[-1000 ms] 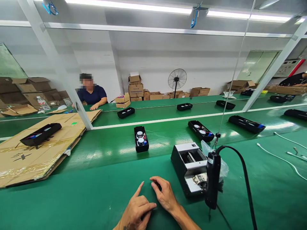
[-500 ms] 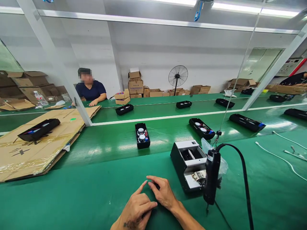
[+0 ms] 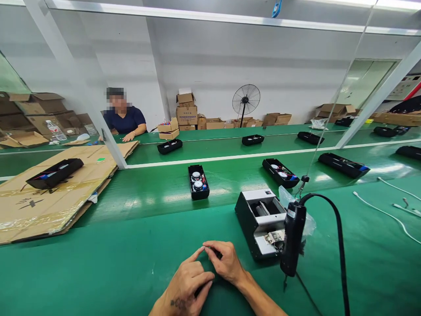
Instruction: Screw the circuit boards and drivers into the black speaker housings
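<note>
My two hands rest close together on the green mat at the near edge. My right hand point(image 3: 226, 263) pinches a small black part point(image 3: 217, 253) between thumb and fingers. My left hand point(image 3: 187, 285) has its fingers curled, and its straightened index fingertip touches the right hand's fingertips at that part. Just right of them stands a black and white box-shaped machine point(image 3: 259, 219) with an open top. A black electric screwdriver point(image 3: 292, 239) hangs on a cord in front of it, tip down.
Open black housings with speakers lie on the green belt point(image 3: 198, 182) point(image 3: 281, 172); more sit further back. Flattened cardboard point(image 3: 49, 197) with a black housing point(image 3: 54, 172) lies at the left. A person sits across at the far left point(image 3: 124, 119). White cables point(image 3: 388, 215) trail at the right.
My hands have stayed in place, with the left index finger closing onto the right fingertips. The view has tipped slightly, so everything sits a little higher in frame. The housings on the belt drifted right.
</note>
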A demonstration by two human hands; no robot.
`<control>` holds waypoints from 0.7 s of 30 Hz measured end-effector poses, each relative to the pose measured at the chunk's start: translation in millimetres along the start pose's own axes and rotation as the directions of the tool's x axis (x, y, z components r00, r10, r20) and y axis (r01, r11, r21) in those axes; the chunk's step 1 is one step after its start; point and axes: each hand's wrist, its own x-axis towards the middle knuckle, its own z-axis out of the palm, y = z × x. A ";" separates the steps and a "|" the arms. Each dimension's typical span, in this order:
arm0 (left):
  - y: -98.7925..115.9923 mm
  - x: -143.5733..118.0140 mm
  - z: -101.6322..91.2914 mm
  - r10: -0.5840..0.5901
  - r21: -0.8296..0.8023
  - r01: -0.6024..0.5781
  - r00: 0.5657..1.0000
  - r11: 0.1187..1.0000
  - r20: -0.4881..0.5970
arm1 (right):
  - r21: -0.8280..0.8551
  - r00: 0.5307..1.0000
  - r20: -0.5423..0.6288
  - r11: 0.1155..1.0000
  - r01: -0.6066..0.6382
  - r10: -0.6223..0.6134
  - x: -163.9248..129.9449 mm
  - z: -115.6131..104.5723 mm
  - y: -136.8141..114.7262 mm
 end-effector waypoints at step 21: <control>-7.2 -4.5 17.5 -0.076 0.056 0.071 0.993 0.996 0.088 | -0.079 0.998 0.056 0.997 0.014 -0.010 5.2 -3.3 -5.0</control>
